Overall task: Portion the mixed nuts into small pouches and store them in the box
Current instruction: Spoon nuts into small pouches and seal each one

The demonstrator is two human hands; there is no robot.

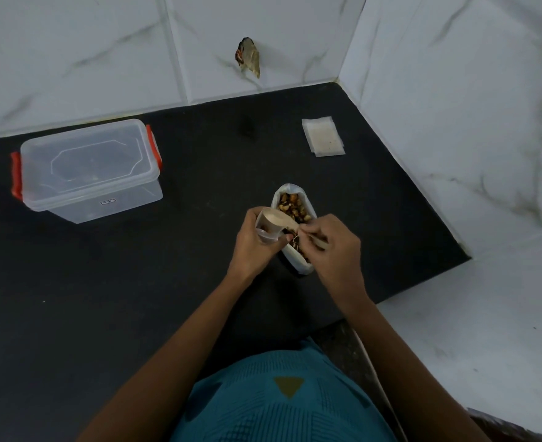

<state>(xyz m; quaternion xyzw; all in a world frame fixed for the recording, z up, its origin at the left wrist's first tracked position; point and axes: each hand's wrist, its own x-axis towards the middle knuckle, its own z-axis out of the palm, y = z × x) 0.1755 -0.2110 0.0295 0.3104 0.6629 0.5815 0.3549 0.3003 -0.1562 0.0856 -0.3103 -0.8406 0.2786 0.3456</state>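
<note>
A white bag of mixed nuts (292,202) stands open on the black counter (135,298), just beyond my hands. My left hand (256,244) grips a small clear pouch (264,232) beside the bag's left edge. My right hand (333,247) pinches the handle of a wooden spoon (277,220), whose bowl is tipped over the pouch mouth. The clear plastic box (87,169) with red clips sits with its lid on at the far left. A small stack of flat spare pouches (323,137) lies at the back right.
White marble-tiled walls (454,90) close the counter at the back and right. A small scrap-like object (248,57) is stuck on the back wall. The counter's front edge runs near my teal shirt (282,397).
</note>
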